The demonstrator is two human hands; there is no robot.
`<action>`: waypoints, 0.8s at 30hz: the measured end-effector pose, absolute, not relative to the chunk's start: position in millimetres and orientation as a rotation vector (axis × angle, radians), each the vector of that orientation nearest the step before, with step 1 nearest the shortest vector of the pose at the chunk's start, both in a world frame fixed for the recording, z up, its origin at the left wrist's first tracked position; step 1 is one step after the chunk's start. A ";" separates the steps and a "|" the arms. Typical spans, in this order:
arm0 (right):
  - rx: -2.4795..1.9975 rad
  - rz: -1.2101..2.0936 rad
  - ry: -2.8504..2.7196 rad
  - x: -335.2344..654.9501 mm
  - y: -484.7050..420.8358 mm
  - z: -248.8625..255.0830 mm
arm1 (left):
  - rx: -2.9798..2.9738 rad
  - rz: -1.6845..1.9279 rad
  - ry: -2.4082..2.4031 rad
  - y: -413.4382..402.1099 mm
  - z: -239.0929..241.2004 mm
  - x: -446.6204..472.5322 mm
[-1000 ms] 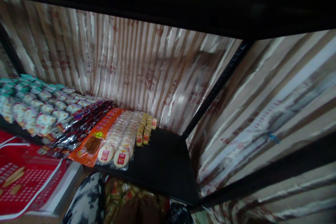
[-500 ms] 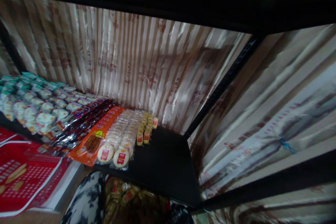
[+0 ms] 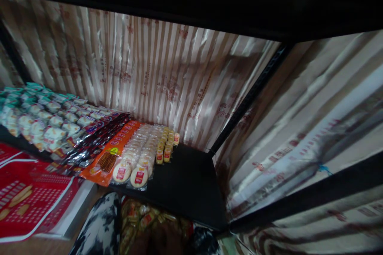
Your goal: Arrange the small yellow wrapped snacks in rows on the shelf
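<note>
Packets (image 3: 145,216), small, oblong and wrapped in shiny yellow plastic, are heaped just beyond the shadowed grip (image 3: 166,238), whose closure cannot be told. Probably light, slippery and crushable, they are best held gently by their sides.

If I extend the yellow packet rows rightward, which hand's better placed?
Right, I'd guess: the black shelf runs on to the right of the yellow packets. But your hands, low by the packet pile, are too dark to compare.

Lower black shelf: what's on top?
Small yellow packs, round pale snacks, an orange packet, dark shiny packets, white-and-green packs. The shelf directly beneath them is covered.
</note>
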State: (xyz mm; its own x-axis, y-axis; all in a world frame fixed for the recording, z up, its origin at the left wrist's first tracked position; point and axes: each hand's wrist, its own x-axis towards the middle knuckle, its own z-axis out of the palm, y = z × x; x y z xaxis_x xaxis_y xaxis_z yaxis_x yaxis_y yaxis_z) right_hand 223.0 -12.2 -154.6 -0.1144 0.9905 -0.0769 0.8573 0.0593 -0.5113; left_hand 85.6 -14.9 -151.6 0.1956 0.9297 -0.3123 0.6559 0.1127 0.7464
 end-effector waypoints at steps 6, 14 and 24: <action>-1.802 0.790 -1.733 224.9 -0.9 -113.6 | 1.562 0.588 1.441 -11.1 -130.2 80.7; -1.546 1.008 -1.290 226.9 19.3 -87.9 | 1.424 0.928 1.220 5.6 -80.4 75.1; -1.431 1.177 -0.974 222.0 38.5 -72.6 | 1.703 1.024 1.293 0.1 -83.5 76.9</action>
State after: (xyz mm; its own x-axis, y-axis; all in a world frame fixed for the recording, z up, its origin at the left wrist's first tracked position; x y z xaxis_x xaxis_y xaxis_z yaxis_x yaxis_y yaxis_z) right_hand 222.0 38.5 -72.6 0.2015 0.9641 -0.1728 -0.0108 -0.1742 -0.9847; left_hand 76.9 0.1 -83.5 0.1690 0.9737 0.1530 0.3719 -0.2068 0.9049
